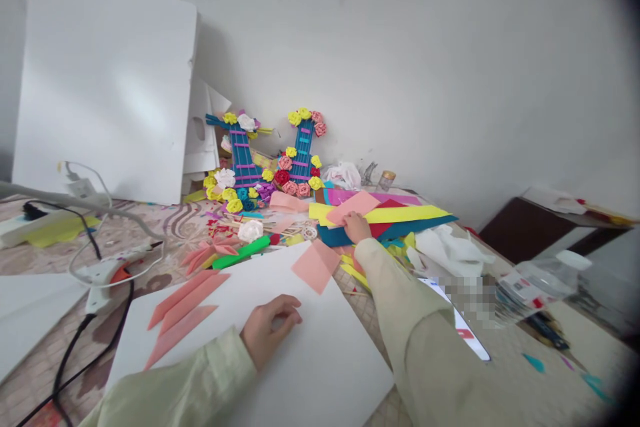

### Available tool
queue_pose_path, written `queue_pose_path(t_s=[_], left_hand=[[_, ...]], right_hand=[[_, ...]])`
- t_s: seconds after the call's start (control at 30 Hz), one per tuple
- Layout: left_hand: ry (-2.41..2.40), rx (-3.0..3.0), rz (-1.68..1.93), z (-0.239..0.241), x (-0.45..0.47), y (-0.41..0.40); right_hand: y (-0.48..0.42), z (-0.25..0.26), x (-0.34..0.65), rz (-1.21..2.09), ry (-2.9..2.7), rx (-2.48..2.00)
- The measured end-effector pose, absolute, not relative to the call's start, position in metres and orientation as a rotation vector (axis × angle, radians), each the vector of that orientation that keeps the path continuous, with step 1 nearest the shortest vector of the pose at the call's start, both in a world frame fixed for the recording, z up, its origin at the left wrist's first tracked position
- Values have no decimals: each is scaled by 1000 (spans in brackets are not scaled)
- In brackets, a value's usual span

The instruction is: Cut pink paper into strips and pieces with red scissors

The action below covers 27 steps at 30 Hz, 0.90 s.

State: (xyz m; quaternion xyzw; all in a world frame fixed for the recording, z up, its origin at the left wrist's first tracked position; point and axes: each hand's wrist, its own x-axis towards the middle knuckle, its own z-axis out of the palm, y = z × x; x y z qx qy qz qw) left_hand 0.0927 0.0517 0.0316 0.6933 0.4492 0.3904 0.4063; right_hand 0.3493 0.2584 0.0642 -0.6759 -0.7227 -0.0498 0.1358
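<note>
My right hand (pixel 357 227) reaches over a pile of coloured paper, its fingers curled on the edge of a pink paper square (pixel 361 204). Beneath that square lie a yellow paper strip (pixel 400 214) and dark teal paper (pixel 335 235). My left hand (pixel 267 328) rests over a white board (pixel 320 353), fingers loosely curled, with a small gap between thumb and forefinger and nothing visible in it. Another pink paper square (pixel 316 265) lies flat at the board's far corner. Folded pink paper pieces (pixel 187 300) lie side by side on the board's left part.
Two paper-flower decorations (pixel 245 160) stand against the wall. A white power strip (pixel 107 273) with cables lies left. To the right are a phone (pixel 470 337), a plastic bottle (pixel 537 287) and crumpled white tissue (pixel 450 250). A green strip (pixel 241 253) lies behind the board.
</note>
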Motion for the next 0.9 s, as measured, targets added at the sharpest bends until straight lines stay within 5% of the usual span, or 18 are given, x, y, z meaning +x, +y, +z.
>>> queue_pose_path(t_s=[0.27,0.67,0.9], left_hand=[[1138,1744,961,34,92,50],[1125,1749,981,34,92,53],[1030,1634,1043,33,89,53]], right_hand=[[272,95,370,-86,-1923,-1735],[234,209,416,59,-1268,-1063],[156,286,388,446,-1158,-862]])
